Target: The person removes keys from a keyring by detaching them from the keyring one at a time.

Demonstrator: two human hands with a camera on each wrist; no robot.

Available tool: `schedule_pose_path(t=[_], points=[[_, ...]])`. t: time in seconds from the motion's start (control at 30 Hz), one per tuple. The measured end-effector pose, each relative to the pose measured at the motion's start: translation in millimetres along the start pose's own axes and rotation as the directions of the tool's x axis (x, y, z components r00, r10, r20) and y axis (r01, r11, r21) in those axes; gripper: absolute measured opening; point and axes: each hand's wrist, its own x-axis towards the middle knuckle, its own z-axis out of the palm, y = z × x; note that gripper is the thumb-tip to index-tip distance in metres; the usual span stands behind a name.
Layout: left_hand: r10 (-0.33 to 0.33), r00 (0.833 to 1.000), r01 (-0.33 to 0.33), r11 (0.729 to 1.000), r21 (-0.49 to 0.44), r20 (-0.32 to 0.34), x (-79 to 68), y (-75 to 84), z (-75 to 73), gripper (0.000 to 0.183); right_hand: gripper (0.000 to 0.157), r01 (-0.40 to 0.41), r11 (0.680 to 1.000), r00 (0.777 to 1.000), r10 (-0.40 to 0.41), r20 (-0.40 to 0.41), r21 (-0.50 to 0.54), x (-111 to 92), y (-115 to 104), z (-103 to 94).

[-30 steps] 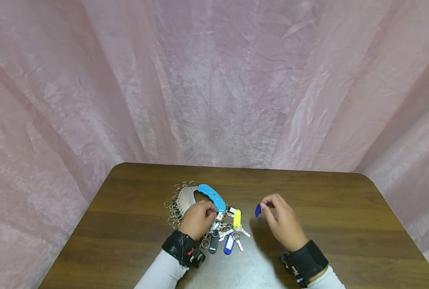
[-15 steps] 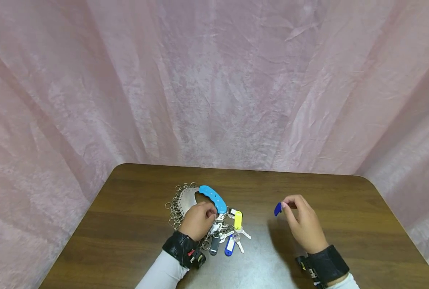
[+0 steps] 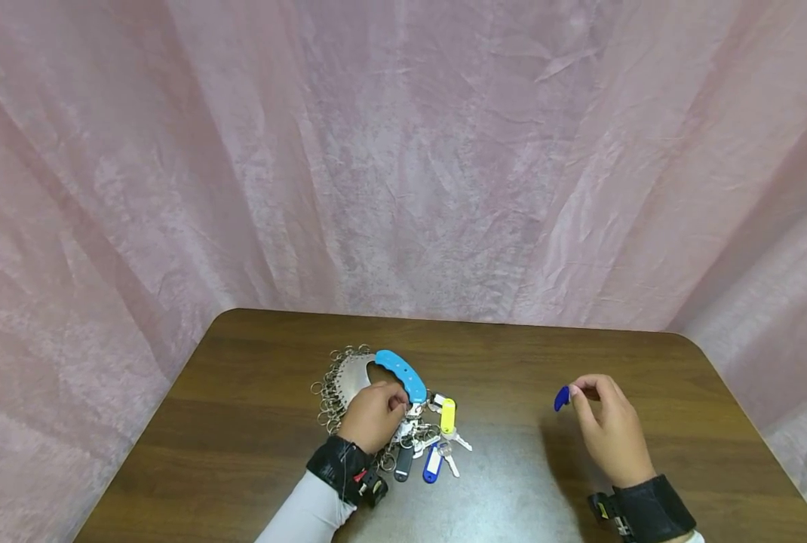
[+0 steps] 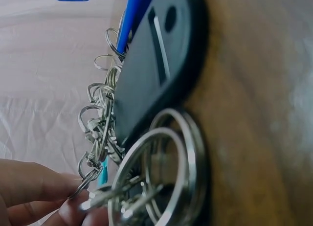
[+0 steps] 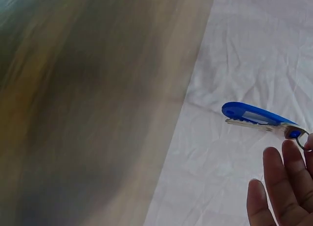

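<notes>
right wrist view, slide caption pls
Right hand holds a blue tag and key by their ring, curtain behind.

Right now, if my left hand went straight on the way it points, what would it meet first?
Probably the blue handle: in the head view, its near end lies just beyond your left hand, though relative height is unclear.

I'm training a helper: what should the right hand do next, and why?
Probably lower the blue tag to the table: the right hand holds it and its key in the air, apart from the bunch, where the left hand pinches a metal link.
</notes>
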Motion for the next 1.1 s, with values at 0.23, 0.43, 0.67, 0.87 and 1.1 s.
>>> schedule_pose_path(t=[0.23, 0.43, 0.67, 0.87, 1.1], points=[[-0.006, 1.000, 0.006, 1.000, 0.011, -0.007, -2.2, 1.4, -0.2, 0.009, 0.008, -0.053, 0.998, 0.998, 0.054, 0.033, -0.029, -6, 11, -12.1], [0.005, 1.000, -0.005, 1.000, 0.002, -0.016, -2.8, 1.1, 1.9, 0.007, 0.010, -0.096, 0.993, 0.994, 0.100, 0.050, -0.074, -15, 19, -28.2], [-0.001, 1.000, 0.001, 1.000, 0.005, -0.022, -2.0, 3.1, -0.9, 0.007, 0.010, -0.143, 0.982, 0.987, 0.150, 0.053, -0.127, -24, 28, -43.3], [-0.001, 1.000, 0.001, 1.000, 0.008, -0.031, -1.0, 1.3, -1.3, 0.009, 0.011, -0.144, 0.976, 0.986, 0.155, 0.056, -0.161, -27, 35, -48.2], [-0.004, 1.000, 0.004, 1.000, 0.003, -0.017, 0.6, -0.5, -0.3, 0.007, 0.009, -0.124, 0.978, 0.985, 0.142, 0.097, -0.169, -30, 43, -47.0]])
